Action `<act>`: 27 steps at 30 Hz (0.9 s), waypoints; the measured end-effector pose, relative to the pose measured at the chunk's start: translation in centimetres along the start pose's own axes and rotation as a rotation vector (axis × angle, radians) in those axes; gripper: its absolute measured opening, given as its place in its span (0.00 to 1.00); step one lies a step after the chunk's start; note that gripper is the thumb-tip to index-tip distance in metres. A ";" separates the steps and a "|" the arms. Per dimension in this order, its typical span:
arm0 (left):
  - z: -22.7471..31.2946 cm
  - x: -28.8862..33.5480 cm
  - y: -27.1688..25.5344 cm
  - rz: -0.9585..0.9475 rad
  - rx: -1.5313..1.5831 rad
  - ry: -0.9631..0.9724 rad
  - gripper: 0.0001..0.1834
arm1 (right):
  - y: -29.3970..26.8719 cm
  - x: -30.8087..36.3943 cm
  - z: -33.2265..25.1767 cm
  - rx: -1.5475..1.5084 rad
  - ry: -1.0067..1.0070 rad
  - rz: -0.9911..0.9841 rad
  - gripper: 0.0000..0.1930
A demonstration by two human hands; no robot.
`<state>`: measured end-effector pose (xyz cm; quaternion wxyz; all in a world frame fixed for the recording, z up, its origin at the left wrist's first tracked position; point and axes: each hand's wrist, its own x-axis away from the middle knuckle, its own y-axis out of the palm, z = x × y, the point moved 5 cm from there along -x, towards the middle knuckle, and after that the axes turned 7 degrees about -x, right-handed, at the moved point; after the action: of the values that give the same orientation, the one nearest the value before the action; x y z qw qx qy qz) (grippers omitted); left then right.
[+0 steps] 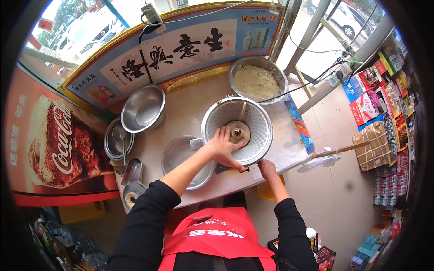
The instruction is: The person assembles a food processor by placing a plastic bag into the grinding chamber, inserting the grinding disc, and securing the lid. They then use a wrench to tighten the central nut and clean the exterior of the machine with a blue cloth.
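Observation:
A round metal machine [261, 131] with a dimpled inner wall stands at the table's front edge. Inside it, a brownish disc [245, 130] surrounds a central spindle. My left hand [222, 147] lies over the near-left part of its rim, fingers spread inward and thumb stretched toward the front edge. By the machine's lower front, my right hand [267, 169] is closed, its fingertips hidden; what it grips cannot be made out. Left of the machine, partly under my left forearm, sits a shallow metal basin [174, 156].
A basin of pale flour-like powder [257, 81] stands at the back right. An empty steel bowl [143, 108], a ladle [120, 135] and a metal scoop [132, 170] are on the left. A black cord [300, 86] crosses behind the machine. A wooden stick [339, 150] juts out right.

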<state>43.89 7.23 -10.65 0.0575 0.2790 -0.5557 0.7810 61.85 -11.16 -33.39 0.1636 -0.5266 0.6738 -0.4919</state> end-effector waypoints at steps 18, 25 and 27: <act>0.6 0.0 0.3 0.016 0.089 -0.076 0.67 | -26.6 -1.5 -18.4 0.114 -0.807 0.250 0.09; 0.4 0.1 0.1 -0.008 0.062 -0.060 0.68 | -24.6 -5.4 -20.9 0.328 -0.901 0.126 0.08; 0.3 0.2 0.0 -0.024 0.045 -0.055 0.68 | -24.4 -6.3 -21.3 0.373 -0.916 0.110 0.07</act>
<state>43.81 6.90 -10.51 0.0451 0.3083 -0.5358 0.7847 62.00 5.71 -5.03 0.5599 -0.6140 0.4602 -0.3127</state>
